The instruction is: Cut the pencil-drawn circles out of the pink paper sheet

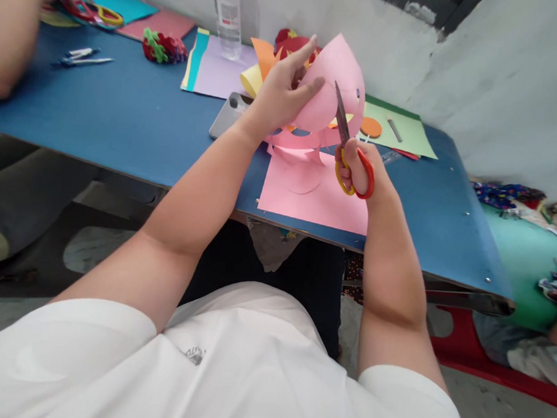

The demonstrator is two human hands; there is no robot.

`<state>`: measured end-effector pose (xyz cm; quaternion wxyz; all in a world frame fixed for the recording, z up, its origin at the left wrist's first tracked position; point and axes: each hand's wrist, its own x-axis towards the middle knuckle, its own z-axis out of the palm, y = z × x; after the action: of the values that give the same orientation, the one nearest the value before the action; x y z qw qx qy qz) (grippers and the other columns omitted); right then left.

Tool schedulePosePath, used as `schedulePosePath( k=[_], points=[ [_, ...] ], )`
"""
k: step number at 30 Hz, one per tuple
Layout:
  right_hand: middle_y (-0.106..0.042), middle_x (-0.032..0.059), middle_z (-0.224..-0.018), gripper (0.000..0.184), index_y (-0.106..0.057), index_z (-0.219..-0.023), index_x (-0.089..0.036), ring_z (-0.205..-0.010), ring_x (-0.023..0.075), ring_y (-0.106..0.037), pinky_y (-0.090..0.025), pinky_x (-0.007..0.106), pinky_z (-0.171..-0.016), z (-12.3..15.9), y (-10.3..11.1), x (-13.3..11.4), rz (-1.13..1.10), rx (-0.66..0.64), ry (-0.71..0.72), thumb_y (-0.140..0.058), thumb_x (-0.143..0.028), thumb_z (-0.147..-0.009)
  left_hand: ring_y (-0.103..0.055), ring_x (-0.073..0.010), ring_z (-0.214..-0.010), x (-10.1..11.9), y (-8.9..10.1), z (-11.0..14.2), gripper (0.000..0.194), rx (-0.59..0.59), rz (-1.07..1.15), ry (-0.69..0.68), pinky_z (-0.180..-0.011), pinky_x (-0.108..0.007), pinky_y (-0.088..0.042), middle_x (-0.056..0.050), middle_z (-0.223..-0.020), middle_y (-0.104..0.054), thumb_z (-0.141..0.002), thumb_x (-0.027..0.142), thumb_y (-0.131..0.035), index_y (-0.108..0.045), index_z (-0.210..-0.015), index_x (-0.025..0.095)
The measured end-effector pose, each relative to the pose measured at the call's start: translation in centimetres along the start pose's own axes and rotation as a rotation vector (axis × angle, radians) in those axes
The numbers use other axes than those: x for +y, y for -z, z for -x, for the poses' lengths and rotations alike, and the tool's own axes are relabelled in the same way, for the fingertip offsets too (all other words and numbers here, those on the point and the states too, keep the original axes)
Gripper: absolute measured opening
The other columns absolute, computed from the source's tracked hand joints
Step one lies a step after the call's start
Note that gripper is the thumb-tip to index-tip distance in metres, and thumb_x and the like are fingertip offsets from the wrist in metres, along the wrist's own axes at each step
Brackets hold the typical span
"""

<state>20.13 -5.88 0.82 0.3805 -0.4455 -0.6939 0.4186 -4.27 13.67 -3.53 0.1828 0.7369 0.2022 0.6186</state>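
My left hand [292, 83] pinches a sheet of pink paper [337, 64] between thumb and fingers, holding it up over the table. The sheet is partly cut, and a curved strip hangs below it. In my right hand [364, 168] are scissors [345, 127] with red and yellow handles, fingers through the loops. Their blades point up against the pink paper; whether they are cutting into it is hard to see. Beneath lies another pink sheet [337, 204], with a loose curved pink piece [305, 177] on top.
Behind my hands stand a clear bottle [229, 26], a lilac sheet [205, 76] and a phone [229, 115]. Green paper [416, 136] and an orange disc [371, 127] lie to the right. Pens [84, 58] and other scissors [103, 15] are near another person's arm [5, 35] at left.
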Motion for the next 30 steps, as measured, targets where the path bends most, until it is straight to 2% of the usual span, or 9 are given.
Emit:
schedulePosePath(
  k=[3, 5, 8, 11, 15, 19, 23, 25, 30],
  points=[
    [-0.04, -0.0039, -0.058, 0.085, -0.052, -0.081, -0.028, -0.044, 0.0138, -0.038, -0.03, 0.034, -0.038, -0.5, -0.1, 1.0, 0.008, 0.091, 0.026, -0.066, -0.111, -0.081, -0.062, -0.0308, -0.082, 4.0, -1.2, 0.5, 0.072, 0.329, -0.144, 0.097, -0.078, -0.055, -0.055, -0.006, -0.094, -0.072, -0.078, 0.106, -0.068, -0.081, -0.121, 0.049],
    [-0.042, -0.0035, -0.058, 0.084, -0.053, -0.083, -0.028, -0.045, 0.0142, -0.04, -0.032, 0.034, -0.039, -0.8, -0.3, 1.6, 0.026, 0.164, 0.055, -0.066, -0.111, -0.083, -0.06, -0.0316, -0.081, 6.9, -2.3, 1.1, 0.056, 0.426, -0.201, 0.053, -0.081, -0.055, -0.053, -0.007, -0.089, -0.066, -0.096, 0.096, -0.061, -0.071, -0.092, 0.041],
    [-0.045, -0.0033, -0.057, 0.084, -0.051, -0.083, -0.029, -0.043, 0.0152, -0.042, -0.033, 0.035, -0.039, -1.1, -0.5, 2.2, 0.043, 0.266, 0.115, -0.062, -0.113, -0.083, -0.046, -0.0276, -0.064, 9.6, -3.8, 2.3, 0.06, 0.433, -0.224, -0.049, -0.069, -0.05, -0.043, -0.004, -0.073, -0.048, -0.107, 0.089, -0.052, -0.049, -0.082, 0.035],
    [-0.044, -0.0042, -0.056, 0.083, -0.048, -0.08, -0.03, -0.041, 0.0161, -0.043, -0.033, 0.035, -0.037, -1.3, -0.6, 2.5, 0.049, 0.318, 0.151, -0.061, -0.112, -0.084, -0.049, -0.0292, -0.069, 10.6, -4.5, 3.2, 0.056, 0.42, -0.24, -0.114, -0.074, -0.051, -0.046, -0.005, -0.075, -0.048, -0.111, 0.081, -0.049, -0.043, -0.082, 0.033],
    [-0.045, -0.0041, -0.057, 0.082, -0.051, -0.082, -0.03, -0.041, 0.0175, -0.045, -0.036, 0.037, -0.039, -1.3, -0.7, 2.4, 0.054, 0.335, 0.172, -0.061, -0.111, -0.085, -0.053, -0.0235, -0.064, 12.2, -4.7, 4.3, 0.051, 0.163, -0.221, -0.077, -0.071, -0.044, -0.05, -0.002, -0.07, -0.055, -0.115, 0.067, -0.061, -0.052, -0.079, 0.032],
    [-0.048, -0.0023, -0.059, 0.08, -0.061, -0.09, -0.03, -0.047, 0.0189, -0.052, -0.039, 0.035, -0.044, -1.3, -0.9, 2.3, 0.097, 0.331, 0.212, -0.056, -0.11, -0.091, -0.066, -0.0192, -0.07, 14.1, -5.2, 4.1, 0.049, -0.089, -0.014, 0.399, -0.07, -0.035, -0.05, -0.003, -0.075, -0.071, -0.114, 0.064, -0.076, -0.068, -0.083, 0.026],
    [-0.051, -0.001, -0.06, 0.079, -0.061, -0.09, -0.028, -0.052, 0.0185, -0.053, -0.04, 0.034, -0.048, -1.4, -1.0, 2.4, 0.128, 0.345, 0.237, -0.055, -0.107, -0.094, -0.073, -0.016, -0.072, 14.8, -5.2, 3.1, 0.053, -0.142, 0.455, 0.932, -0.062, -0.027, -0.048, -0.005, -0.086, -0.079, -0.107, 0.07, -0.086, -0.072, -0.089, 0.022],
    [-0.052, -0.0006, -0.061, 0.078, -0.059, -0.087, -0.028, -0.052, 0.0182, -0.052, -0.039, 0.035, -0.048, -1.5, -1.0, 2.5, 0.128, 0.343, 0.242, -0.056, -0.106, -0.095, -0.072, -0.0136, -0.072, 14.8, -5.1, 2.7, 0.05, -0.067, 0.624, 1.028, -0.061, -0.024, -0.049, -0.003, -0.085, -0.076, -0.106, 0.066, -0.09, -0.071, -0.091, 0.022],
    [-0.049, -0.001, -0.061, 0.081, -0.052, -0.082, -0.03, -0.052, 0.0179, -0.048, -0.037, 0.035, -0.048, -1.6, -1.0, 2.5, 0.135, 0.348, 0.217, -0.055, -0.111, -0.09, -0.053, -0.0051, -0.058, 15.0, -4.9, 2.1, 0.054, 0.234, 0.754, 0.999, -0.052, -0.018, -0.039, 0.006, -0.074, -0.056, -0.111, 0.043, -0.092, -0.053, -0.079, 0.022]
  ],
)
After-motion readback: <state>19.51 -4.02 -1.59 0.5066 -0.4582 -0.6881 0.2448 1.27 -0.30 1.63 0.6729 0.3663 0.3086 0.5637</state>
